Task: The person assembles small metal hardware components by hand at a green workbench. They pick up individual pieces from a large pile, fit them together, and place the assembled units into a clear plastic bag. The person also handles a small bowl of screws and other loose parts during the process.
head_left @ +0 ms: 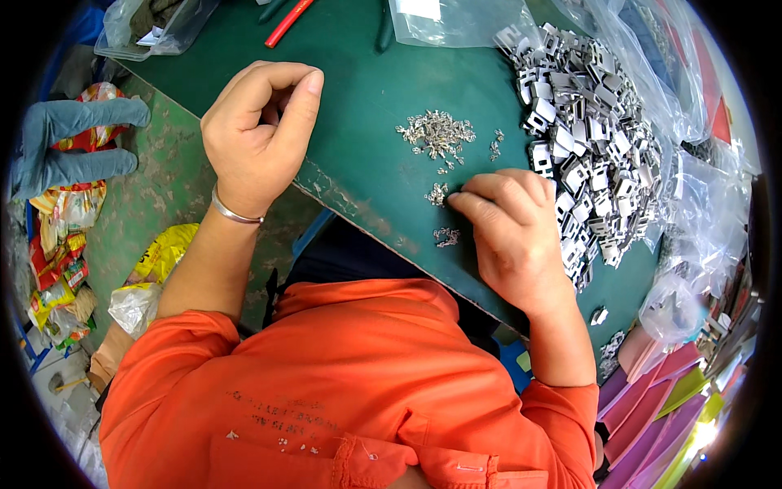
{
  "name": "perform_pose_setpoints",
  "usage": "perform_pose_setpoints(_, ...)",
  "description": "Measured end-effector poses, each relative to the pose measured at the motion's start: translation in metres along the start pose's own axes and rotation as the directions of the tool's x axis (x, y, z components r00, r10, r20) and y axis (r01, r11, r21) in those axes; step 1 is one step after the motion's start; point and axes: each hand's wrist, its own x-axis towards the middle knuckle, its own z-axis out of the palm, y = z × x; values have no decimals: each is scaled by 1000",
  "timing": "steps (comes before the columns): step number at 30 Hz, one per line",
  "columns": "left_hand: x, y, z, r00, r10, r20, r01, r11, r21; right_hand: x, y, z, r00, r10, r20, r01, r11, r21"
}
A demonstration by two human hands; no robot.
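Observation:
My left hand (259, 122) is raised over the table's edge, its fingers curled and thumb pressed against the index finger; whatever they may hold is hidden. On the green tabletop rests my right hand (513, 228), fingers bent together, the tips beside a small cluster of tiny silvery metal parts (437, 194). Whether a part is between those fingertips cannot be seen. A larger pile of the same tiny parts (438, 134) lies beyond, with a few strays (496, 145) to its right. Another small group (445, 236) sits nearer my body.
A big heap of bent grey metal clips (590, 138) covers the table's right side, with clear plastic bags (652, 73) around it. At the back are a red pen-like stick (288, 23) and a clear plastic bin (155, 33). Wrappers (61, 269) litter the left.

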Motion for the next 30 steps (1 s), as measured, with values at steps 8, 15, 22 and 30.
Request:
perform_pose_setpoints(8,1,1,0,1000,6,4,-6,1000,25,23,3,10,999,-7,-41,6,999,-38)
perform_pose_setpoints(15,0,2,0,1000,-7,1,7,1000,4,13,6,3,997,28,-76,-29,999,-19)
perform_pose_setpoints(22,-1,1,0,1000,6,0,-6,1000,13,-10,-3,-2,998,43,-49,-46,997,-66)
perform_pose_setpoints(30,-3,3,-6,993,-66,94,59,996,68,-15,3,-14,990,122,-75,-125,992,-34)
